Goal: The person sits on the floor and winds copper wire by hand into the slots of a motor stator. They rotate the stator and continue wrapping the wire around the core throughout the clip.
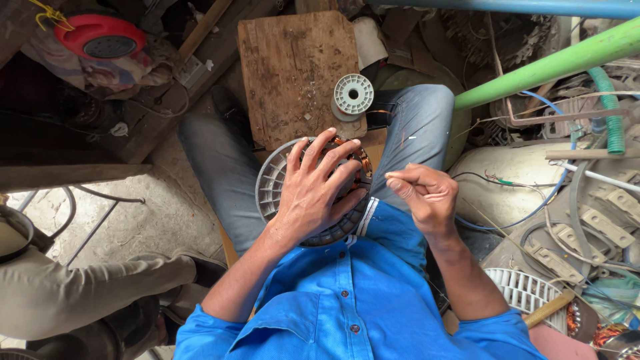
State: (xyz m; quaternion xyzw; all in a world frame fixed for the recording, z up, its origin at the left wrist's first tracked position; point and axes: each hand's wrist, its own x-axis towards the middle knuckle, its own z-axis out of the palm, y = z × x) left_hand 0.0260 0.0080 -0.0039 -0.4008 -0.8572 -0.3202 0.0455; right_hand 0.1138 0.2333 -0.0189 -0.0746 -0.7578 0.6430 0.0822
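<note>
- Left hand (313,190) lay spread, fingers splayed, flat on a round grey motor part (275,183) with copper winding (363,160), resting on the person's lap.
- Right hand (423,193) was pressed together, fingertips seemingly pinching a thin wire, just right of the motor part.
- White plastic spool (353,95) sat on a wooden board (290,67) beyond the knees.
- Red round lid (100,35) lay upper left; green pipe (553,63) crossed upper right.
</note>
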